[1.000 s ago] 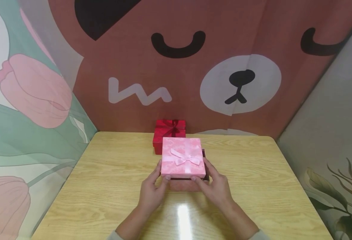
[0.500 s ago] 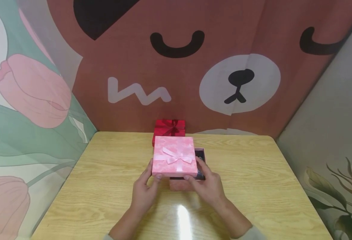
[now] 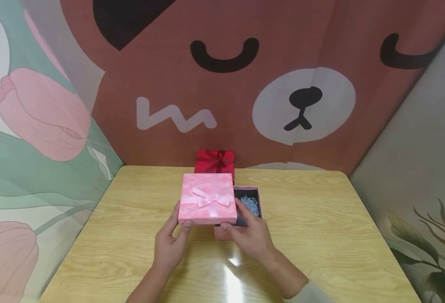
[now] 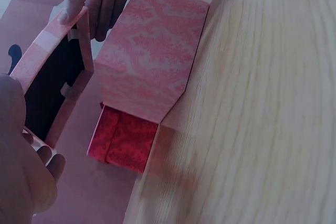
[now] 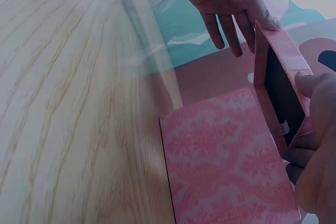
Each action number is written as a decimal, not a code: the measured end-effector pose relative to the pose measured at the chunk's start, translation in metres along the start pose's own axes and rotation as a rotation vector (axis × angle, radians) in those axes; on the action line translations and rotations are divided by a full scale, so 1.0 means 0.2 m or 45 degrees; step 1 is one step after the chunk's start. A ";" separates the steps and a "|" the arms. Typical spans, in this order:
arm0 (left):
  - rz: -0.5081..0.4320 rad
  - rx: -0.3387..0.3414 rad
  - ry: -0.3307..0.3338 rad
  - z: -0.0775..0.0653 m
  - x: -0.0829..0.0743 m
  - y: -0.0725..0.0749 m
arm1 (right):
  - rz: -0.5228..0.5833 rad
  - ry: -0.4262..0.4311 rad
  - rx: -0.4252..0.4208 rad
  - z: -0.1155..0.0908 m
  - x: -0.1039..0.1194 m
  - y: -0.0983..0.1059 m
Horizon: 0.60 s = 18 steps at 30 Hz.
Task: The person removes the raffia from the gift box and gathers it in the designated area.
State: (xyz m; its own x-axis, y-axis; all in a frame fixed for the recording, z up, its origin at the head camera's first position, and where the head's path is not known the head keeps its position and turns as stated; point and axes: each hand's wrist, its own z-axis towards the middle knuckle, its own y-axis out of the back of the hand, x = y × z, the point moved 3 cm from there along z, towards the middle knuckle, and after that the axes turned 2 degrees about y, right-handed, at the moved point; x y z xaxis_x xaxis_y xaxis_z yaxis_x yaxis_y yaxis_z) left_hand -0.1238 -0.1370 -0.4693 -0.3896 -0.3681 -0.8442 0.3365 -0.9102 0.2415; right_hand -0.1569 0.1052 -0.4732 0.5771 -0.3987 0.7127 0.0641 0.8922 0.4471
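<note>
Both hands hold a pink gift-box lid (image 3: 207, 198) with a pale ribbon bow on top, raised above the table. My left hand (image 3: 168, 248) grips its left corner, thumb on the front edge and fingers along the side. At the right corner, my right hand (image 3: 253, 236) pinches it the same way. Under and to the right of the lid stands the pink box base (image 3: 224, 234), uncovered on its right part. Pale blue shredded paper (image 3: 249, 205) shows inside its dark interior. From below, the wrist views show the lid's black lining (image 4: 55, 85) and small ribbon tabs.
Behind the lid, a red gift box (image 3: 203, 160) with a dark red bow stands near the table's back edge, partly covered in the head view. The wooden table (image 3: 313, 235) meets a bear-printed backdrop (image 3: 161, 147), with printed panels at both sides.
Both hands have carried the lid leftward off the pink base, exposing the shredded paper inside. The base has stayed in place, and the lid now overlaps the red box differently.
</note>
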 end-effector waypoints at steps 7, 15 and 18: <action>0.038 -0.027 -0.030 0.01 0.07 0.07 | 0.036 -0.055 0.054 0.02 0.02 -0.05; -0.201 -0.006 0.170 0.02 0.18 0.14 | 0.225 -0.047 0.119 0.03 0.05 -0.12; -0.245 -0.047 0.223 0.02 0.18 0.16 | 0.106 0.025 0.085 0.04 0.07 -0.13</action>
State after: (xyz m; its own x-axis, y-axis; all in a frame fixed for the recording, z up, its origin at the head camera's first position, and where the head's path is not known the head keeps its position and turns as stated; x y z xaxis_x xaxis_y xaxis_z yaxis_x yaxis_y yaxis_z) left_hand -0.1312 -0.1793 -0.4890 -0.2961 -0.1477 -0.9437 0.3032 -0.9514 0.0537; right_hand -0.1565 0.0754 -0.4709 0.5938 -0.3193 0.7385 -0.0384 0.9056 0.4224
